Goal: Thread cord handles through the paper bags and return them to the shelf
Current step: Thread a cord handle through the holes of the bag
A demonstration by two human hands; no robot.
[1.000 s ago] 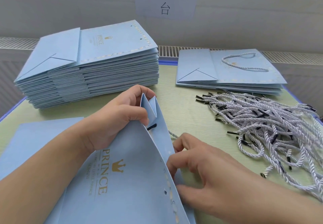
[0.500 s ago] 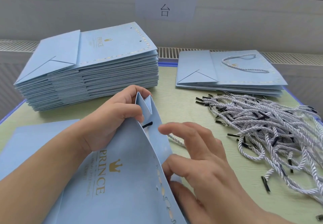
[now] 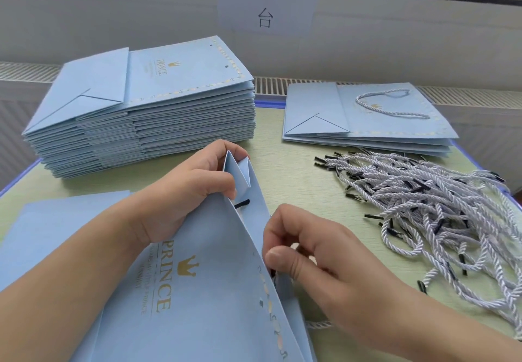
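Left hand (image 3: 180,192) gripping open blue paper bag (image 3: 203,291) mouth, right hand (image 3: 316,260) fingers pinching at its edge, cord pile (image 3: 429,209) nearby

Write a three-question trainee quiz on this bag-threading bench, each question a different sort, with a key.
1. True or false: the left hand holds the folded top corner of the open paper bag.
2. Multiple choice: the loose cord handles lie A) on the tall stack, B) on the table to the right of the open bag, C) inside the open bag.
3. Fill in: the top bag of the short stack already has a ____ threaded, unlike the tall stack.

Key: 1 true; 2 B; 3 cord handle.
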